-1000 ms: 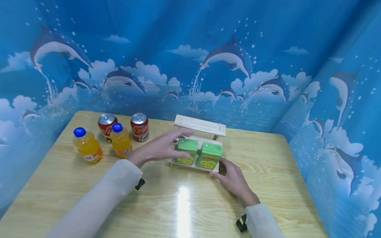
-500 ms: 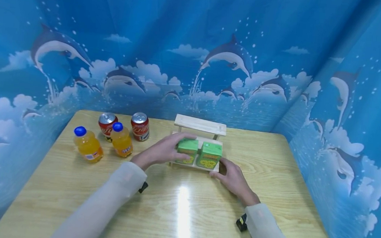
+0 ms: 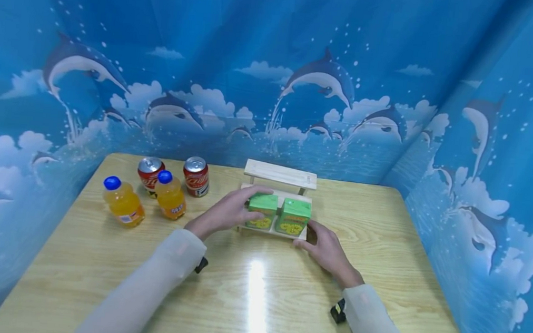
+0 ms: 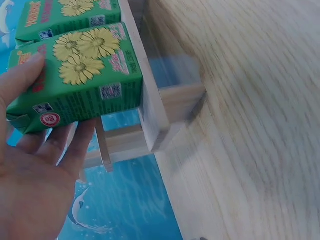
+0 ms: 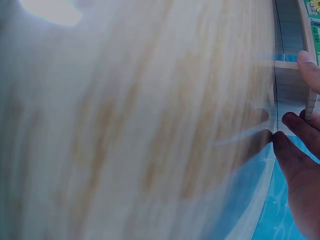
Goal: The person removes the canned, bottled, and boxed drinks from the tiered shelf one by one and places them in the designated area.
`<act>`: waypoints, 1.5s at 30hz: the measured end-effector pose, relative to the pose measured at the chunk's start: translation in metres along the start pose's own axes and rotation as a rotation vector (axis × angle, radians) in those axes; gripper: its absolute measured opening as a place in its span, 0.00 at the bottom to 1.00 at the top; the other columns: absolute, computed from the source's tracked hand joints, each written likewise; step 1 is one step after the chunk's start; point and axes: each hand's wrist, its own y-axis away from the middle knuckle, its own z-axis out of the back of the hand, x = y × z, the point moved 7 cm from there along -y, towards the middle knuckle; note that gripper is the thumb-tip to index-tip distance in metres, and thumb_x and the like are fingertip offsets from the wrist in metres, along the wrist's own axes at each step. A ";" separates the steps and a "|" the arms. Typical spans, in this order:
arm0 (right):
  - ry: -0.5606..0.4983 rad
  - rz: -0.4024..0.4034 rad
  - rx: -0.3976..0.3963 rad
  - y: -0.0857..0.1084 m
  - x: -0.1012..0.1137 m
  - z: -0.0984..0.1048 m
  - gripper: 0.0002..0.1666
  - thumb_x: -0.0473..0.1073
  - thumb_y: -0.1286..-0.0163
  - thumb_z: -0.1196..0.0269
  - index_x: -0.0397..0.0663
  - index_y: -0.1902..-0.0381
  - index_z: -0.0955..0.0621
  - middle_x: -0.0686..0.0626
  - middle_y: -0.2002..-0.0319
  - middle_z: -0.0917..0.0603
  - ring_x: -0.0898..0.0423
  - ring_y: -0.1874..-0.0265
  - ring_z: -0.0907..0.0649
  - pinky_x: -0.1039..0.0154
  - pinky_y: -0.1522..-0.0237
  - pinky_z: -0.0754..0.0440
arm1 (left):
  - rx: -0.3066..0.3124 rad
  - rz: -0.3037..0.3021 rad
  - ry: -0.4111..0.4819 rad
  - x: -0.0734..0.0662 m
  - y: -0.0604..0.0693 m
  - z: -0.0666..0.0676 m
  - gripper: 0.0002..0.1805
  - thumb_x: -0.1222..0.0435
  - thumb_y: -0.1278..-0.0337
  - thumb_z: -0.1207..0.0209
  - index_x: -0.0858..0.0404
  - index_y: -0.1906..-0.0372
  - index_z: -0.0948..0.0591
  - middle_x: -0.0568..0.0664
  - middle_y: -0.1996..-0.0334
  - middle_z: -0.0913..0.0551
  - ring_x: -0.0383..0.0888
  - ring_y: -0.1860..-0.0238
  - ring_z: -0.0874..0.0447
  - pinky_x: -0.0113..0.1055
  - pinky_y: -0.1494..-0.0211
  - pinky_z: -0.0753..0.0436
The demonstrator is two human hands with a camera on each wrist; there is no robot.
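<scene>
A small two-tier wooden shelf stands on the table. Two green drink cartons with yellow flowers sit side by side on its lower board, a left carton and a right carton. My left hand grips the left carton; in the left wrist view its thumb lies on the flowered front and the fingers reach behind. At the shelf's lower right corner, my right hand holds the board's end. The right wrist view shows the thumb at the front edge and fingertips touching the table.
Left of the shelf are two orange drink bottles with blue caps, the outer bottle and inner bottle. Behind them stand two red cans, the left can and right can. A dolphin-print curtain borders the table.
My left hand has moved slightly right and its fingers have come closer around the left carton. The right hand stays at the shelf's corner.
</scene>
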 end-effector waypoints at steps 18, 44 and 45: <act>0.003 -0.007 -0.003 0.000 -0.001 0.000 0.52 0.60 0.30 0.24 0.39 0.19 0.29 0.34 0.23 0.24 0.34 0.23 0.25 0.35 0.20 0.30 | -0.090 0.018 -0.020 0.001 0.007 0.008 0.38 0.61 0.35 0.24 0.43 0.22 0.24 0.45 0.33 0.16 0.49 0.35 0.15 0.54 0.31 0.14; 0.001 0.002 -0.006 0.000 -0.001 -0.001 0.51 0.59 0.30 0.24 0.40 0.19 0.29 0.35 0.23 0.24 0.34 0.22 0.26 0.35 0.20 0.30 | -0.182 0.038 -0.031 0.016 0.042 0.053 0.34 0.54 0.30 0.27 0.43 0.23 0.23 0.51 0.31 0.16 0.53 0.41 0.14 0.54 0.38 0.13; 0.001 0.000 -0.006 0.000 -0.002 -0.001 0.51 0.59 0.30 0.24 0.40 0.19 0.29 0.35 0.23 0.24 0.34 0.22 0.26 0.35 0.20 0.30 | -0.188 0.044 -0.034 0.018 0.044 0.055 0.34 0.54 0.30 0.27 0.43 0.23 0.23 0.52 0.33 0.16 0.52 0.44 0.14 0.52 0.41 0.13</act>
